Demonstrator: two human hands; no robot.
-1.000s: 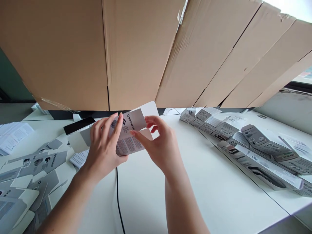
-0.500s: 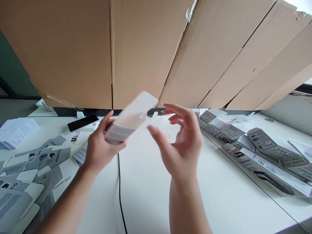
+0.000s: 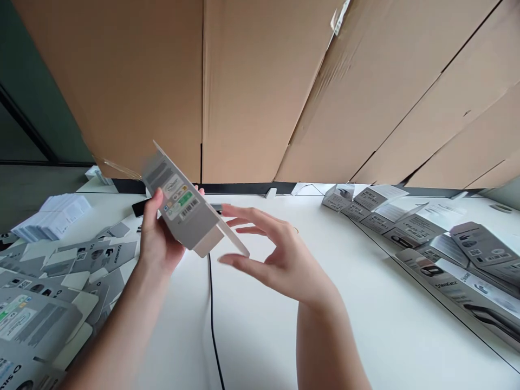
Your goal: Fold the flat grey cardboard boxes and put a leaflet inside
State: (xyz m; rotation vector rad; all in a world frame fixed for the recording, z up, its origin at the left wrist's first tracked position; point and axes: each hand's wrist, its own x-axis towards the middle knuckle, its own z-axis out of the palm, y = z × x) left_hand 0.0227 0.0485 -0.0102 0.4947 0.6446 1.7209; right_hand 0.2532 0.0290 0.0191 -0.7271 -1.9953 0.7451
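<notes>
My left hand (image 3: 159, 244) is closed around a grey-and-white cardboard box (image 3: 193, 216), held tilted above the table. Its printed side with a green label and a barcode faces me. At the box's lower right end a white flap (image 3: 233, 236) sticks out. My right hand (image 3: 282, 254) is beside that flap, thumb below and fingers above it, spread apart. Whether the fingertips touch the flap I cannot tell. The inside of the box is hidden.
Flattened grey cartons (image 3: 44, 303) lie piled on the left, with a stack of white leaflets (image 3: 54, 214) behind. Several formed boxes (image 3: 414, 230) stand in rows on the right. A black cable (image 3: 213, 325) crosses the white table (image 3: 260, 336). Cardboard panels (image 3: 247, 92) wall off the back.
The box has been turned over in my left hand, so its labelled side shows and its flap points down to the right. My right hand has moved left and lower, to the flap.
</notes>
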